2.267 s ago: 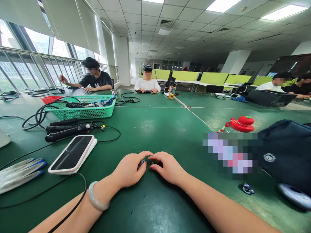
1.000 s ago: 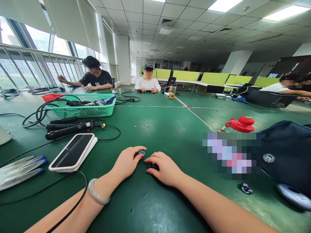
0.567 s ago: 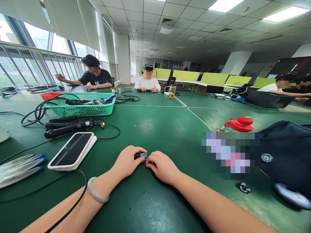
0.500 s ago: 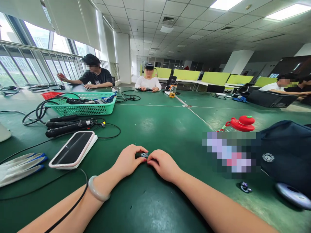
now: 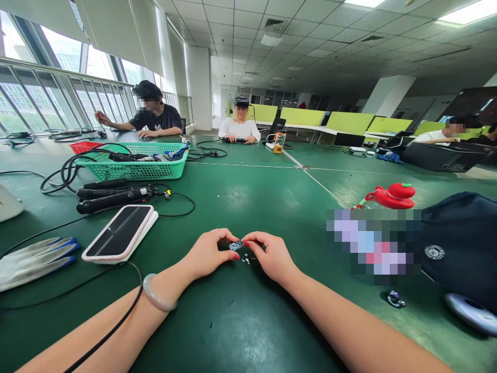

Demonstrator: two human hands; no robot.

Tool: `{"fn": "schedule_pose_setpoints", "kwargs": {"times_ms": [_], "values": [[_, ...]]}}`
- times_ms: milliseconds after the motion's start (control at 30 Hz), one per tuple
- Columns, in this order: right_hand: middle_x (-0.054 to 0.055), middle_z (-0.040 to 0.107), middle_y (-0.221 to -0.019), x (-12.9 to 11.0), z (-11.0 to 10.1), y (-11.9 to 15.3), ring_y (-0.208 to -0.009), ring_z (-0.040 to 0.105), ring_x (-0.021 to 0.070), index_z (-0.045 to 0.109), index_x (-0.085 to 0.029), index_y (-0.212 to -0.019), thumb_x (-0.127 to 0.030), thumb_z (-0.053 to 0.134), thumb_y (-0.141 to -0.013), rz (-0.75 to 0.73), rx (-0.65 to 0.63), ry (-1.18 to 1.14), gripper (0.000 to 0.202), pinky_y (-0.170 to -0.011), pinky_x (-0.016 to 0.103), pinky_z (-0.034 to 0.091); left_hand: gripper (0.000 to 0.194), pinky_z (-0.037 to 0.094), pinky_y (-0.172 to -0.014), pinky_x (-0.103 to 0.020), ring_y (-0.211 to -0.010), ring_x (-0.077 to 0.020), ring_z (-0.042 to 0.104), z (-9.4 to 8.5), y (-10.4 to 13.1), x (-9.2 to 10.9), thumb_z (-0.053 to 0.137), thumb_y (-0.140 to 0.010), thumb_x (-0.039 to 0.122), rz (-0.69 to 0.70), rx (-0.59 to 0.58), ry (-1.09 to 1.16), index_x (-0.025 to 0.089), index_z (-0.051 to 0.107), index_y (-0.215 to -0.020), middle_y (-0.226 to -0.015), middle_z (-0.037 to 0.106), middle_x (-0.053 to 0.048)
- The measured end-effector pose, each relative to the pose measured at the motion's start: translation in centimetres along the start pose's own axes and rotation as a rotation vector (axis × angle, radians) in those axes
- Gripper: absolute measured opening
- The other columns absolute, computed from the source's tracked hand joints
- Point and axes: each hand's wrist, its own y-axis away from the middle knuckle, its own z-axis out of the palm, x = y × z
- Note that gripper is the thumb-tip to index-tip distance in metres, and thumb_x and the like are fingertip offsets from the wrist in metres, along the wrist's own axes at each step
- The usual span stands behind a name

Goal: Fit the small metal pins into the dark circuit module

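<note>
Between the thumb and fingers of my left hand [image 5: 212, 253] is a small blue-grey circuit board [image 5: 235, 246], held just above the green table [image 5: 248, 316]. My right hand [image 5: 274, 256] is pinched closed at the board's right edge, its fingertips close to or touching it. Whatever sits in that pinch is too small to make out. Several tiny white pieces [image 5: 246, 258] lie on the table below the fingertips.
To the left are a phone [image 5: 120, 233], a glove [image 5: 37, 259], black tools with cables [image 5: 116, 197] and a green basket [image 5: 143, 168]. A red-lidded bottle [image 5: 392, 196] and dark bag [image 5: 462, 243] stand right. People sit farther off.
The tiny white pieces, hidden before, now show under my fingertips. More of the board is visible, and my right hand has shifted slightly right and opened a gap below. The view has turned slightly.
</note>
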Motion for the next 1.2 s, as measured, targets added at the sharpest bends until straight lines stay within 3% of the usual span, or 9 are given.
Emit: {"fn": "schedule_pose_setpoints", "kwargs": {"times_ms": [100,367,633,700,800,933,1033,1200], "values": [[0.0,0.067,-0.074,-0.2,-0.1,0.0,-0.069,0.058,0.013,0.068,-0.022,-0.078,-0.022,0.056,-0.08,-0.005,0.025,-0.041,0.012,-0.065,0.025,0.044,0.023,0.044,-0.076,-0.029,-0.081,-0.0153,0.057,0.0,-0.1,0.1,0.064,-0.069,0.022,-0.014,-0.024,0.085,0.019,0.063,-0.092,-0.088,0.066,-0.001],[0.002,0.061,-0.075,-0.5,0.0,0.3,-0.063,0.054,0.0102,0.07,-0.021,-0.076,-0.016,0.064,-0.075,-0.203,0.063,-0.097,0.007,-0.056,0.022,0.045,0.024,0.044,-0.074,-0.028,-0.076,-0.0135,0.057,0.0,0.0,0.5,0.069,-0.063,0.019,-0.016,-0.078,0.286,0.015,0.061,-0.085,-0.079,0.065,-0.001],[0.002,0.065,-0.083,-0.5,-0.1,0.6,-0.076,0.06,0.0123,0.07,-0.024,-0.085,-0.022,0.061,-0.08,-0.373,0.117,0.089,0.011,-0.072,0.025,0.049,0.03,0.042,-0.071,-0.027,-0.071,-0.0118,0.055,-0.1,-0.1,0.0,0.073,-0.059,0.024,-0.109,-0.145,0.514,0.014,0.059,-0.084,-0.076,0.064,0.0],[0.002,0.066,-0.086,-0.5,-0.3,0.5,-0.079,0.059,0.0126,0.069,-0.025,-0.091,-0.02,0.058,-0.081,-0.352,0.096,0.123,0.016,-0.074,0.026,0.049,0.029,0.042,-0.073,-0.027,-0.073,-0.0122,0.056,-0.2,-0.2,0.0,0.071,-0.061,0.024,-0.124,-0.123,0.503,0.014,0.059,-0.086,-0.079,0.064,-0.001],[0.002,0.065,-0.083,-0.3,-1.1,0.2,-0.075,0.057,0.0131,0.066,-0.024,-0.099,-0.02,0.057,-0.081,-0.176,0.067,0.201,0.02,-0.074,0.028,0.047,0.027,0.042,-0.076,-0.028,-0.077,-0.0133,0.057,-0.2,-0.4,0.0,0.07,-0.064,0.023,-0.158,-0.09,0.468,0.015,0.058,-0.087,-0.083,0.065,-0.002],[0.0,0.062,-0.075,0.1,-2.1,-0.3,-0.075,0.055,0.0142,0.067,-0.022,-0.079,-0.029,0.067,-0.073,0.032,-0.103,0.287,0.009,-0.071,0.028,0.044,0.028,0.043,-0.08,-0.031,-0.08,-0.0141,0.058,-0.1,-0.5,-0.1,0.07,-0.064,0.024,-0.169,-0.087,0.481,0.015,0.057,-0.087,-0.084,0.066,-0.004],[0.0,0.061,-0.077,0.2,-2.3,-0.2,-0.078,0.055,0.0143,0.066,-0.021,-0.071,-0.034,0.071,-0.069,0.074,-0.238,0.29,0.014,-0.07,0.027,0.042,0.028,0.043,-0.08,-0.031,-0.079,-0.0141,0.058,-0.1,-0.5,-0.2,0.071,-0.063,0.023,-0.165,-0.094,0.467,0.015,0.056,-0.086,-0.084,0.066,-0.004],[0.001,0.061,-0.076,0.0,-1.6,0.2,-0.079,0.054,0.0146,0.065,-0.019,-0.07,-0.034,0.068,-0.072,0.016,-0.322,0.38,0.015,-0.071,0.027,0.04,0.027,0.044,-0.078,-0.032,-0.079,-0.014,0.058,0.1,-0.4,-0.3,0.071,-0.064,0.021,-0.147,-0.118,0.424,0.015,0.056,-0.085,-0.083,0.065,-0.003]]}}
